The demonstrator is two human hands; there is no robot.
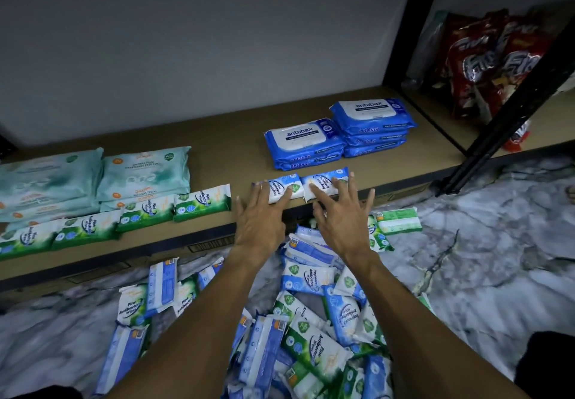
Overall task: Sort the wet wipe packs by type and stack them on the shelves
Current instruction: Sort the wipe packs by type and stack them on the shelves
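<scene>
Two small blue-and-white wipe packs lie side by side at the front edge of the wooden shelf (217, 137). My left hand (261, 212) rests with straight fingers on the left blue pack (281, 185). The spread fingers of my right hand (342, 215) touch the right blue pack (326, 181). Behind them stand two stacks of large blue antabax packs (370, 125). A row of green pine packs (146, 209) lines the shelf's left front, with mint-green large packs (143, 171) behind. A mixed heap of blue and green packs (311, 321) lies on the floor under my arms.
The marble-patterned floor (482, 258) stretches to the right, with a green pack (398, 219) lying apart near the shelf. A black shelf post (504, 125) slants at the right. Red snack bags (491, 62) fill the neighbouring shelf bay.
</scene>
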